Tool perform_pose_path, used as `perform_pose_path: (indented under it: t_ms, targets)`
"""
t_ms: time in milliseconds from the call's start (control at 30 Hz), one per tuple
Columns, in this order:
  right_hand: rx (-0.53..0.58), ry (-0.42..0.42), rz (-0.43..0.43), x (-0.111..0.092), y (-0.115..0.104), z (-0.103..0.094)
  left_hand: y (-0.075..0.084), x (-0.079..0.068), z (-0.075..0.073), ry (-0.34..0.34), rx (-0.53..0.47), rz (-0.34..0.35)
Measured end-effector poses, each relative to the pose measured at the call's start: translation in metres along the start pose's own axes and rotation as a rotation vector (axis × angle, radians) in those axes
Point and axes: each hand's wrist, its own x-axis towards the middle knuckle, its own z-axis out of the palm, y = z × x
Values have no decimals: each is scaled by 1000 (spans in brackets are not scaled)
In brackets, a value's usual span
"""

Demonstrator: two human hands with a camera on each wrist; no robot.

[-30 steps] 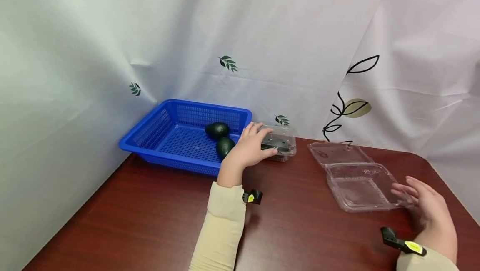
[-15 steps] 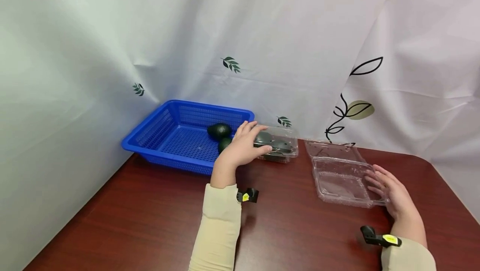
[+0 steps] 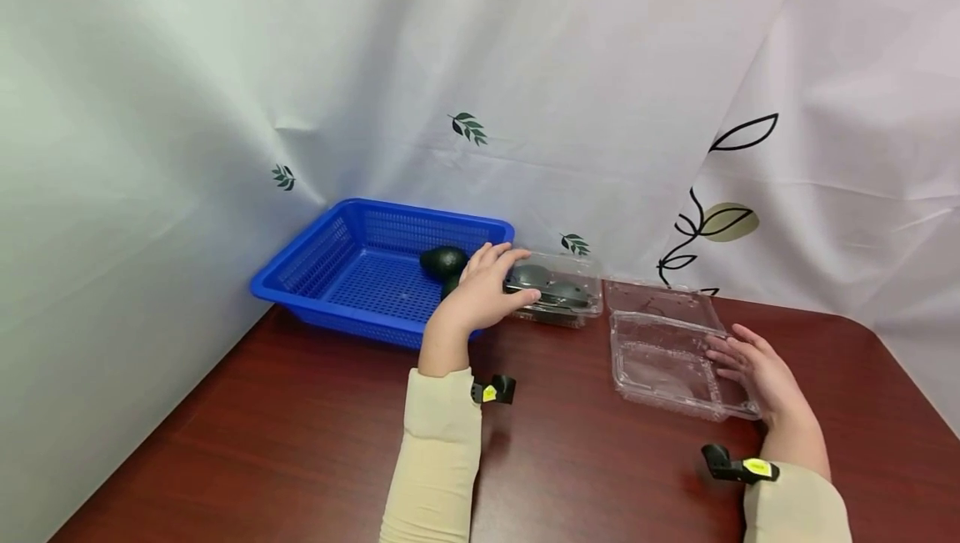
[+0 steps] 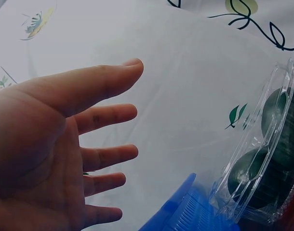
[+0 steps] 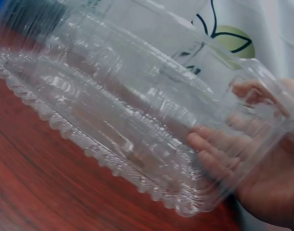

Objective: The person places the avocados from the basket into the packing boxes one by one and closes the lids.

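Observation:
In the head view my left hand [image 3: 476, 297] hovers, fingers spread, by the blue basket's right rim and the left end of a closed clear clamshell box [image 3: 592, 289]. Dark avocados [image 3: 566, 294] lie inside that box. The left wrist view shows nothing between the thumb and fingers [image 4: 106, 118]. My right hand [image 3: 757, 372] touches the right end of a second clear clamshell [image 3: 667, 401], which stands with its lid [image 3: 660, 303] folded back. In the right wrist view, its fingers [image 5: 214, 149] show through the plastic, extended against the end wall.
A blue perforated basket [image 3: 300, 305] stands at the back left, holding an avocado [image 3: 442, 263] and another mostly hidden behind my hand. The dark red-brown table [image 3: 570, 443] meets a white printed curtain [image 3: 390, 109] along its back and left.
My right hand has moved left together with the opened clamshell, now close beside the closed box. My left hand has drawn slightly left, uncovering more of the boxed avocados.

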Motion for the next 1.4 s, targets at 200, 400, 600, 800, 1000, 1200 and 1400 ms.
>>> perform_pose_path:
  t_ms: [200, 400, 600, 800, 1000, 1200, 1400]
  targets:
    - [233, 56, -75, -1, 3, 11, 1, 0, -1, 3, -1, 0]
    - [560, 54, -122, -1, 8, 18, 2, 0, -1, -6, 1, -1]
    - [737, 40, -130, -4, 10, 20, 4, 0, -1, -18, -5, -5]
    - [786, -55, -168, -1, 11, 20, 4, 1, -1, -8, -6, -1]
    - [884, -99, -196, 3, 15, 21, 0, -3, -10, 17, 21, -7]
    - [900, -70, -204, 4, 14, 21, -4, -9, -39, 63, 119, -29]
    - [868, -42, -205, 4, 12, 21, -10, -7, -82, 69, 218, -102]
